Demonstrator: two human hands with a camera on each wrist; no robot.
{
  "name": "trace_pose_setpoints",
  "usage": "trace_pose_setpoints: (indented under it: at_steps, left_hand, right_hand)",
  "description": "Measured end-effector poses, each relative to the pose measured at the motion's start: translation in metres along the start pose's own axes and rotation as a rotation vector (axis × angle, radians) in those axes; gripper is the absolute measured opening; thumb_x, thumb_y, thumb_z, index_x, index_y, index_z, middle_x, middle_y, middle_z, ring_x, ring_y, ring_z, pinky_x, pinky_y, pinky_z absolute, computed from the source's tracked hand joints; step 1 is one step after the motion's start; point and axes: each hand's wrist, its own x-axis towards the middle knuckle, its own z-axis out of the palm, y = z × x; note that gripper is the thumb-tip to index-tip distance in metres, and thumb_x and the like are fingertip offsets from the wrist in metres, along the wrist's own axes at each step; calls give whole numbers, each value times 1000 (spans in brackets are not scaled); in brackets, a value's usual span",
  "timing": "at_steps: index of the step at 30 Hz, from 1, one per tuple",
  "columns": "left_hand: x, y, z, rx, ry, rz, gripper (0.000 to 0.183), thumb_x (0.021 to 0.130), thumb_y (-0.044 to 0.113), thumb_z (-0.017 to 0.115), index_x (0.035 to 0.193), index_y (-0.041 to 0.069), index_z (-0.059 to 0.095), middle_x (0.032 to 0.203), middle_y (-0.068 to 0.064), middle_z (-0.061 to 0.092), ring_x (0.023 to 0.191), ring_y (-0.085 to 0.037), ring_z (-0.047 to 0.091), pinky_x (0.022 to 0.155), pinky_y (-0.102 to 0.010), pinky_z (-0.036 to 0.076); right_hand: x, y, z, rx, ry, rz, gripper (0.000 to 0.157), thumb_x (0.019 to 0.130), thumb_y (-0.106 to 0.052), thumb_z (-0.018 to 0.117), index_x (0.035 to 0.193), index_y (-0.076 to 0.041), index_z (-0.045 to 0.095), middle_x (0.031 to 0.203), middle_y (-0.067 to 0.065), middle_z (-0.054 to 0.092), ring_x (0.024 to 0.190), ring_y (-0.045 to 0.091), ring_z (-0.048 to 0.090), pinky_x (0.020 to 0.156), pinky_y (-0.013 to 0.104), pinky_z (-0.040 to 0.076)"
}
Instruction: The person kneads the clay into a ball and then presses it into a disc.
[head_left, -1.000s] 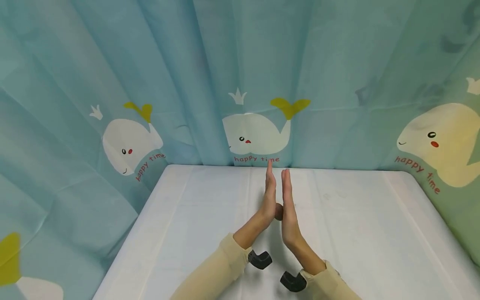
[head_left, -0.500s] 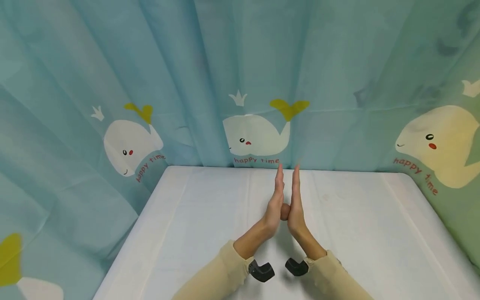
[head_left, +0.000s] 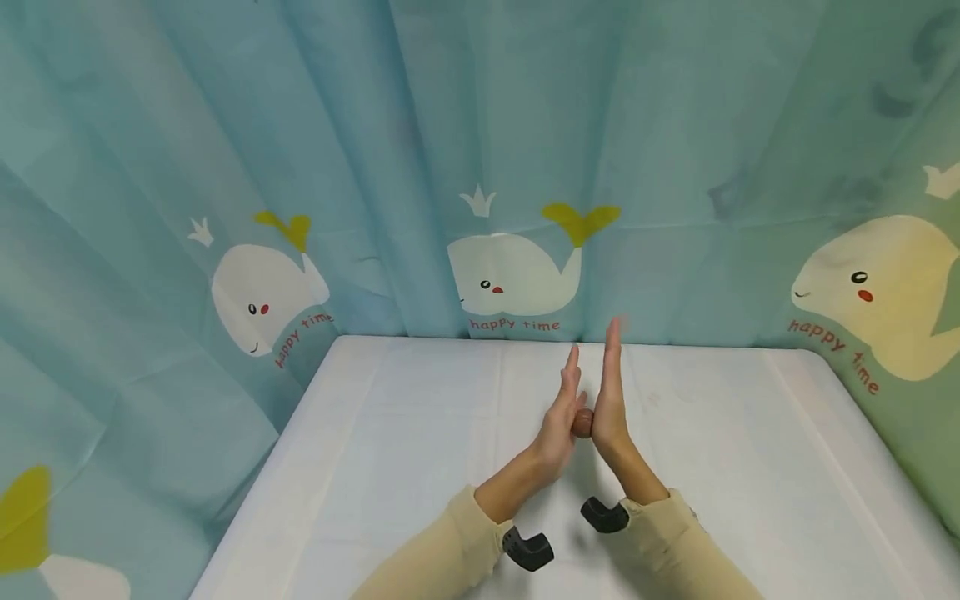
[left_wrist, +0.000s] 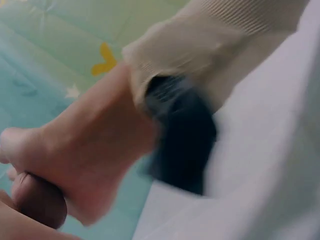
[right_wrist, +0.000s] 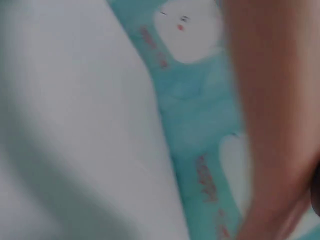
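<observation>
The left hand [head_left: 555, 431] and right hand [head_left: 611, 408] press a brown ball [head_left: 582, 423] between them. Both are straight-fingered, above the white counter [head_left: 420, 417].

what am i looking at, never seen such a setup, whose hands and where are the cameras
No robot here: these are a person's bare left hand and right hand. The wide picture comes from a camera worn on the head, looking forward and down. The two closer, blurrier ones come from a camera on each wrist; the black pieces near the wrists may belong to those. The surface is a white table, with a whale-print curtain behind it. The hands appear to be above the table, holding a brown ball between them; I can't tell what it is made of.
</observation>
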Motion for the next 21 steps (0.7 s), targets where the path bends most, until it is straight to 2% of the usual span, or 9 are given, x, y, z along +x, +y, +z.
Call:
trace_pose_setpoints:
  at_steps: [3,5,7,9,13,16,19,21]
  left_hand:
    - [6,-1,-6,53,79,43,62,110,53,9,167,28,2,173,1,-2,158,-24,1,125,-53,3]
    - [11,-2,-11,133,97,67,62,110,52,7,167,28,1,172,4,-2,157,-20,0,125,-52,3]
    - [15,-4,-11,173,93,81,63,110,53,6,167,26,0,172,4,-1,157,-18,-1,125,-53,4]
    - [14,-5,-7,177,75,84,64,109,55,5,167,27,0,172,4,-1,157,-18,-1,124,-54,5]
    - [4,-2,4,149,53,67,63,109,56,5,167,32,2,172,8,-1,157,-17,-2,124,-54,4]
    - [0,2,5,135,47,58,61,109,55,5,166,34,1,171,11,-3,156,-15,-5,124,-55,0]
    - [5,1,0,125,95,70,59,110,52,6,166,33,1,171,10,-3,157,-16,-5,124,-55,0]
    - [9,-3,-4,128,130,63,59,110,50,5,166,33,1,172,8,-3,157,-18,-4,124,-56,0]
  right_hand:
    - [-20,-3,15,-16,-92,-4,55,114,-36,13,167,-26,5,173,-5,0,157,16,-3,125,48,2]
    - [-31,-8,22,15,-124,12,54,114,-37,13,167,-27,7,172,-6,3,157,16,-1,124,50,3]
    - [-34,-10,24,41,-114,39,53,114,-37,14,166,-33,10,171,-11,6,157,13,1,124,51,3]
    - [-29,-10,20,67,-76,64,53,114,-36,15,166,-34,9,171,-13,7,157,12,1,124,50,2]
    - [-11,4,5,129,-8,156,53,113,-43,18,165,-41,4,171,-14,2,156,8,-3,125,43,-3]
    - [-9,12,1,144,6,214,52,112,-49,14,163,-47,3,170,-17,-3,155,4,-6,125,40,-5]
    - [-20,8,8,109,-61,181,52,112,-44,9,163,-44,1,170,-16,-4,155,7,-7,125,45,0]
    - [-26,-1,14,74,-100,127,52,112,-42,8,164,-43,1,171,-15,-3,156,8,-6,123,49,2]
